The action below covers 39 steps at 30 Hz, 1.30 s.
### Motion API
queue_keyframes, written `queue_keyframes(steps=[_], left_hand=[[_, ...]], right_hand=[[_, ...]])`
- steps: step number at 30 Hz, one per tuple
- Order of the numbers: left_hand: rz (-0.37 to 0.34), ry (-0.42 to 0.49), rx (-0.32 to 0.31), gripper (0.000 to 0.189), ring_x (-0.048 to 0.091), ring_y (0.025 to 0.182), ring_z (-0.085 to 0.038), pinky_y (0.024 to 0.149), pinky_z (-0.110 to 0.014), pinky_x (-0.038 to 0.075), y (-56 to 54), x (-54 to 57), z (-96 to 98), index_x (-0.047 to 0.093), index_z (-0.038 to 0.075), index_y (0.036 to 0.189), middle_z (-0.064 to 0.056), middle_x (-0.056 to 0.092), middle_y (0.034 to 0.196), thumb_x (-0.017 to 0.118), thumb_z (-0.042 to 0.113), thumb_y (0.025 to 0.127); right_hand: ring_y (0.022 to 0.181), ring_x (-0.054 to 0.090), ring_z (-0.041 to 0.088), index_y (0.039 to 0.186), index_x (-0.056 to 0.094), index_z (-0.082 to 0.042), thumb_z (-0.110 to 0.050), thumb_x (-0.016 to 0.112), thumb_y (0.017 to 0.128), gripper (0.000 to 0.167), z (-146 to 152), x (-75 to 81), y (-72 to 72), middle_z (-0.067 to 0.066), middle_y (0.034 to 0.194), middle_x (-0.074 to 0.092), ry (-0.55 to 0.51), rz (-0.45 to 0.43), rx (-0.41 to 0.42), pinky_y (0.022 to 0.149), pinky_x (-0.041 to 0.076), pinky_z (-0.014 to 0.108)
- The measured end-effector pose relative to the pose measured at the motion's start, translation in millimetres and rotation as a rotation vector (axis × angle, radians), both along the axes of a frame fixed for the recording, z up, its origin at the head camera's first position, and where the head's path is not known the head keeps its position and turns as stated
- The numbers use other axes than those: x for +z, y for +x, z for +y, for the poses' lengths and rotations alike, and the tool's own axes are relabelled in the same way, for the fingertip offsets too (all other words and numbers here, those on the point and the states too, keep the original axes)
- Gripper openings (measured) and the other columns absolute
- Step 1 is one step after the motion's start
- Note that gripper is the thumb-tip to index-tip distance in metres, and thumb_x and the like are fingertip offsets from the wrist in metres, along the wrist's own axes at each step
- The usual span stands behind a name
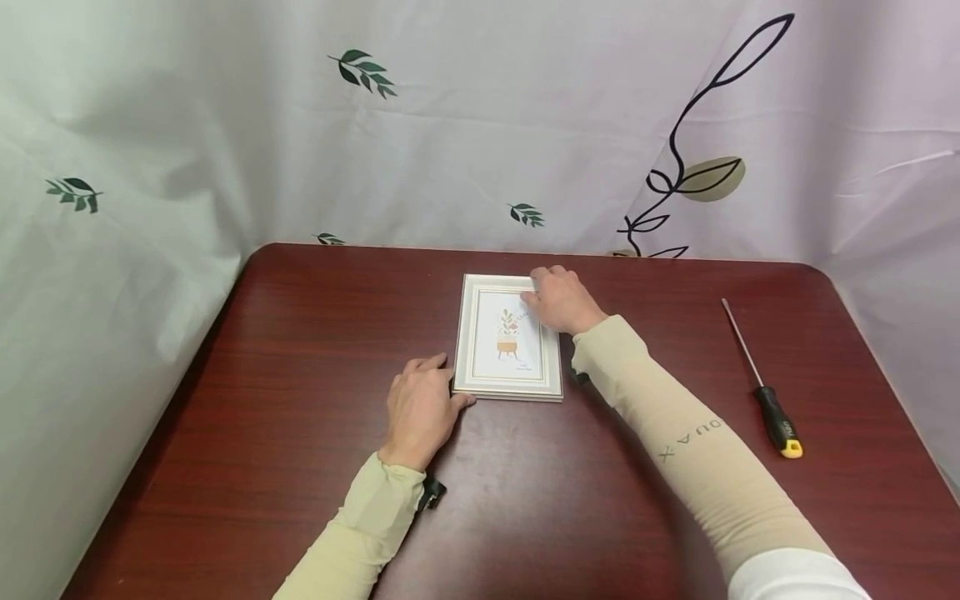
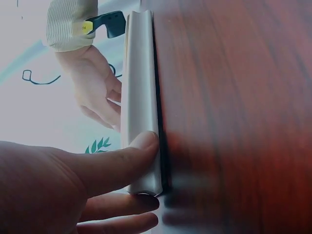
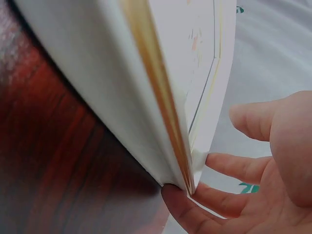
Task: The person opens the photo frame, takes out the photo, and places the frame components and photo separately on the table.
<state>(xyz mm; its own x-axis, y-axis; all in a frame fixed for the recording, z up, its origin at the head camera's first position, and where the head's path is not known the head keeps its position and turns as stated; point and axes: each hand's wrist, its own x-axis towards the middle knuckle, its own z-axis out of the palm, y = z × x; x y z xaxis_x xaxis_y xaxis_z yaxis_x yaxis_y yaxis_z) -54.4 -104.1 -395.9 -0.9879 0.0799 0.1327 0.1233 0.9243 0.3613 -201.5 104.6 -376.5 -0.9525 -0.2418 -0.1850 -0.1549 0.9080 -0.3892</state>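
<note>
A white picture frame (image 1: pixel 467 333), with a plant-in-a-pot print behind its front, lies flat and face up on the table. At its near left corner, my left hand (image 1: pixel 422 408) pinches the frame, the thumb (image 2: pixel 145 141) against the near edge and the fingers round on the left side. My right hand (image 1: pixel 562 302) is over the far right corner. Its fingertips (image 3: pixel 214 160) touch that corner, fairly straight, while the thumb (image 3: pixel 248 119) stands apart from the frame in the right wrist view.
A screwdriver (image 1: pixel 767 400) with a black and yellow handle lies on the right of the dark red wooden table (image 1: pixel 300 333). Behind the table's far edge hangs a pale curtain (image 1: pixel 450 133) with leaf prints.
</note>
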Motion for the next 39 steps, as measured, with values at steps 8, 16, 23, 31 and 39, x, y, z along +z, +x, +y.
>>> queue_keyframes(steps=[8, 16, 23, 31, 39], left_hand=[[-0.015, 0.015, 0.013, 0.042, 0.060, 0.119, -0.035, 0.089, -0.050, 0.049, 0.5, 6.1, -1.8, 0.080, 0.010, 0.108, -0.013, 0.068, 0.128, 0.089, 0.029, 0.073], [0.016, 0.040, 0.022, 0.043, 0.061, 0.119, -0.036, 0.089, -0.051, 0.050, -1.7, 13.1, -5.7, 0.080, 0.010, 0.109, -0.013, 0.068, 0.127, 0.089, 0.029, 0.072], [0.042, 0.098, 0.032, 0.047, 0.061, 0.118, -0.036, 0.091, -0.052, 0.049, -1.4, 20.9, -9.1, 0.078, 0.009, 0.113, -0.013, 0.069, 0.125, 0.090, 0.026, 0.071], [0.069, 0.153, 0.033, 0.048, 0.061, 0.118, -0.033, 0.093, -0.050, 0.049, -0.5, 27.4, -9.2, 0.077, 0.008, 0.116, -0.010, 0.069, 0.125, 0.090, 0.023, 0.073], [0.104, 0.177, 0.031, 0.050, 0.063, 0.115, -0.031, 0.093, -0.048, 0.050, 2.7, 35.4, -7.9, 0.075, 0.008, 0.121, -0.008, 0.071, 0.123, 0.090, 0.022, 0.075]], right_hand=[[0.135, 0.041, 0.040, 0.147, 0.045, 0.002, -0.028, 0.053, 0.103, 0.054, 0.3, 4.6, 2.0, 0.024, 0.145, 0.047, -0.044, 0.035, -0.018, 0.114, 0.033, 0.050], [0.134, 0.042, 0.039, 0.147, 0.046, 0.002, -0.030, 0.054, 0.103, 0.055, 3.2, 8.9, 4.4, 0.023, 0.144, 0.048, -0.098, 0.061, -0.051, 0.114, 0.033, 0.049], [0.135, 0.043, 0.042, 0.145, 0.047, 0.004, -0.030, 0.053, 0.103, 0.054, 9.6, 6.5, 8.2, 0.025, 0.143, 0.050, -0.145, 0.087, -0.067, 0.112, 0.034, 0.052], [0.135, 0.042, 0.041, 0.148, 0.044, 0.000, -0.036, 0.051, 0.103, 0.058, 7.4, 8.1, 12.6, 0.024, 0.146, 0.047, -0.213, 0.076, -0.144, 0.112, 0.035, 0.052], [0.132, 0.043, 0.037, 0.153, 0.040, -0.005, -0.043, 0.048, 0.103, 0.063, 6.3, 10.2, 16.4, 0.022, 0.147, 0.044, -0.293, 0.027, -0.232, 0.110, 0.036, 0.051]])
